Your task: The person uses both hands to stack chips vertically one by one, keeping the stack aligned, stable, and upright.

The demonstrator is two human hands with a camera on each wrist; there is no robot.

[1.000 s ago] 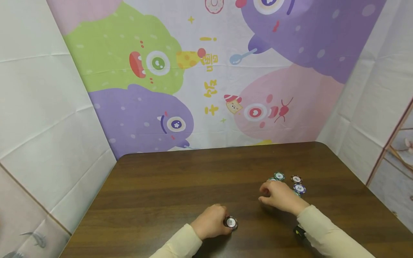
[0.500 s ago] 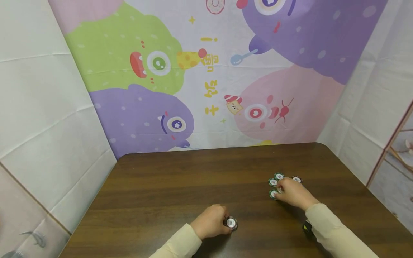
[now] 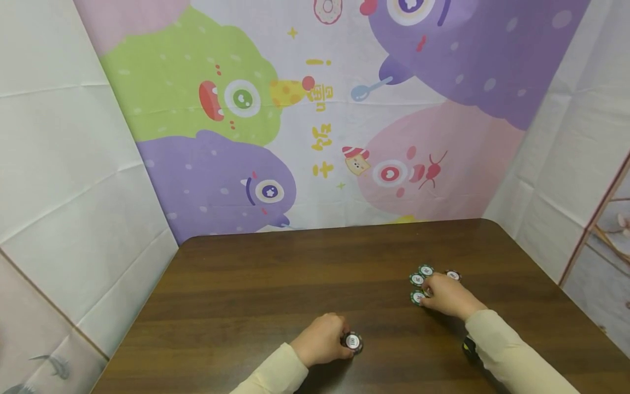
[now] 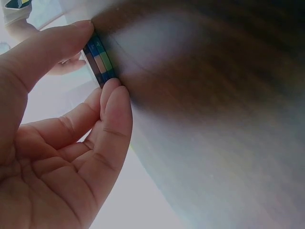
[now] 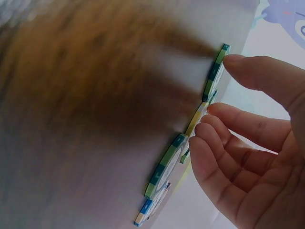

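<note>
My left hand holds a short stack of poker chips near the table's front, thumb on one side and fingertips on the other. A dark chip marked 100 lies on top; the left wrist view shows coloured edges below it. Farther right, my right hand rests low over loose chips, fingers bent. Its thumb touches a green chip and its fingertips lie at a yellow-edged chip; no grip around either shows. Another green chip lies close to the fingers.
Two green chips lie just beyond my right hand. A dark brown chip shows behind its knuckles, and a blue-edged chip in the right wrist view. The brown wooden table ends at a cartoon-printed cloth.
My right hand has shifted right onto the chips, uncovering green ones on its left and covering the blue one in the head view; it has since stayed. My left hand keeps its hold.
</note>
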